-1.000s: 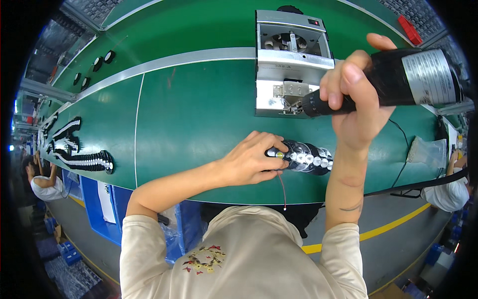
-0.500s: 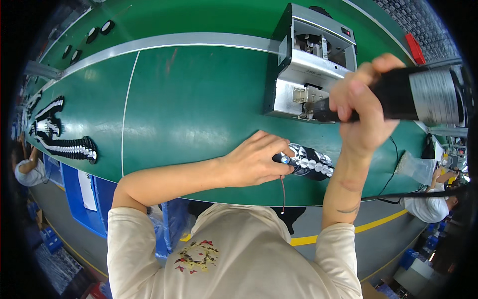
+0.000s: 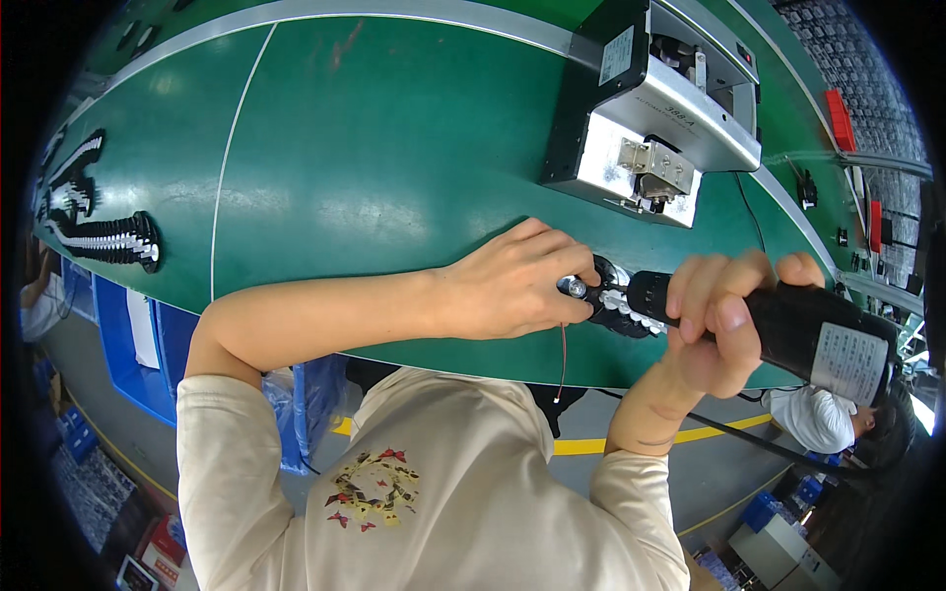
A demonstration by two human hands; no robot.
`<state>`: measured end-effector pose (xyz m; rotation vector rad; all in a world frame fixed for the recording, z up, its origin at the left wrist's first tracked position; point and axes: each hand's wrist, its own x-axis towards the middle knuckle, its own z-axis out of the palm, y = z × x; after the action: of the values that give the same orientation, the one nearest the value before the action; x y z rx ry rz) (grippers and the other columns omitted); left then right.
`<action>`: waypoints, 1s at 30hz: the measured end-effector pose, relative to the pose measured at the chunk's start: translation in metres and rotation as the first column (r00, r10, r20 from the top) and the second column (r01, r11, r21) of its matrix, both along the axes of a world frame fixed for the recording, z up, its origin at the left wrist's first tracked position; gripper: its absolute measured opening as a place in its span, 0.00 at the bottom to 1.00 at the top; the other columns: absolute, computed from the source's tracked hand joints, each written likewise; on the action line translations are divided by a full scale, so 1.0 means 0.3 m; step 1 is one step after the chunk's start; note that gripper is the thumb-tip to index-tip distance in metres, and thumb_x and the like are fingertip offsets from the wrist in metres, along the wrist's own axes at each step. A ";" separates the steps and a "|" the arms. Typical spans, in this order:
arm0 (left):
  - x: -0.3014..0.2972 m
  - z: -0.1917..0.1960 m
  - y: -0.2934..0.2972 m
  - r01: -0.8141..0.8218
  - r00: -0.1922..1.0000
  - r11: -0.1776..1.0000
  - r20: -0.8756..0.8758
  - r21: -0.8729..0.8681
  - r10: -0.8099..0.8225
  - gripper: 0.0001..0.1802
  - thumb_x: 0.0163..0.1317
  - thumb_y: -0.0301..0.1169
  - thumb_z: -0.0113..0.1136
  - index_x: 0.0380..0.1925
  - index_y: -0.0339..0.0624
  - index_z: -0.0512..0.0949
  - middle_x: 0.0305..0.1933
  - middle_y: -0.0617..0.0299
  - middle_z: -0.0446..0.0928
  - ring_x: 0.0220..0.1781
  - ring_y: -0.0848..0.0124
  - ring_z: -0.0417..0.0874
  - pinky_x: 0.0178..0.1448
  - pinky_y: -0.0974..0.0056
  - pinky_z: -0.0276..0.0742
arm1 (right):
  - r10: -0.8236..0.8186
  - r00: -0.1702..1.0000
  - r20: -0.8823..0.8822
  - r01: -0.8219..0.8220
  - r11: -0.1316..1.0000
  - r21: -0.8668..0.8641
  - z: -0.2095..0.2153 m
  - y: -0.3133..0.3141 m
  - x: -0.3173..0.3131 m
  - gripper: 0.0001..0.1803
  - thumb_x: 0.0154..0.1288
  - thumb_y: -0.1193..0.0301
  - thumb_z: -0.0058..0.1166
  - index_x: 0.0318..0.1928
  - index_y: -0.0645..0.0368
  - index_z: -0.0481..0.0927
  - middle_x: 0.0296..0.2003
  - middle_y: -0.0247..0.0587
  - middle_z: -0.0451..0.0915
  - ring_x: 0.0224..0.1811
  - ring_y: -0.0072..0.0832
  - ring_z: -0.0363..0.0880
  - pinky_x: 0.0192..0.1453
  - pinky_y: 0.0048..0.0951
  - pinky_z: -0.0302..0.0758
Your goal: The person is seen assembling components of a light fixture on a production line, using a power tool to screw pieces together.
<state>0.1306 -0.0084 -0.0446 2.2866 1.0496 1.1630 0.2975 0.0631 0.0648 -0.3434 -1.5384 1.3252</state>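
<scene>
My right hand (image 3: 724, 315) is wrapped round a black electric screwdriver (image 3: 843, 340) with a white label. Its tip points left and reaches the work in front of my left hand. My left hand (image 3: 532, 281) lies on the bench, fingers closed on a small black round part with a shiny centre (image 3: 577, 288). A thin wire (image 3: 563, 355) hangs from under it past the bench edge. Just right of it lies a row of stacked black and silver round parts (image 3: 631, 320), partly hidden by the screwdriver. Exactly where the tip touches is hard to see.
A silver and black screw feeder (image 3: 680, 118) stands at the back right of the green bench (image 3: 394, 148). Rows of black and white round parts (image 3: 113, 241) lie at far left. A blue bin (image 3: 138, 369) is below the left edge. A power cord (image 3: 729, 428) trails at right.
My right hand has brought the screwdriver from in front of the feeder down and toward me, to the part at my left hand. The view has shifted; my left hand keeps its hold.
</scene>
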 end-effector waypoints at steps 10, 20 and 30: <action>-0.004 0.008 -0.007 0.004 1.000 1.000 -0.011 -0.022 -0.004 0.06 0.53 0.34 0.68 0.32 0.52 0.85 0.48 0.63 0.78 0.57 0.59 0.79 0.58 0.55 0.71 | -0.046 0.997 0.068 0.044 0.999 0.026 -0.028 -0.019 -0.027 0.20 0.60 0.81 0.54 0.51 0.56 0.64 0.21 0.35 0.67 0.12 0.22 0.63 0.21 0.30 0.67; -0.007 0.013 0.003 0.025 0.999 1.000 -0.048 0.017 -0.024 0.11 0.52 0.35 0.70 0.37 0.54 0.84 0.50 0.63 0.77 0.58 0.59 0.77 0.58 0.54 0.71 | 0.008 0.999 -0.042 -0.006 0.999 0.049 0.024 0.014 -0.041 0.28 0.59 0.78 0.55 0.61 0.56 0.65 0.20 0.32 0.67 0.12 0.20 0.64 0.20 0.27 0.67; -0.008 0.004 0.002 0.035 0.998 0.999 -0.045 0.027 -0.034 0.10 0.54 0.34 0.69 0.38 0.54 0.82 0.52 0.64 0.76 0.57 0.60 0.78 0.58 0.53 0.70 | -0.177 0.983 -0.039 0.180 0.979 0.100 0.103 0.181 -0.104 0.24 0.59 0.78 0.47 0.59 0.56 0.69 0.23 0.33 0.65 0.17 0.20 0.60 0.25 0.29 0.65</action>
<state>0.1282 -0.0077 -0.0435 2.3529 1.0118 1.1240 0.2662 0.1175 0.0957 -0.3855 -1.5071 1.1025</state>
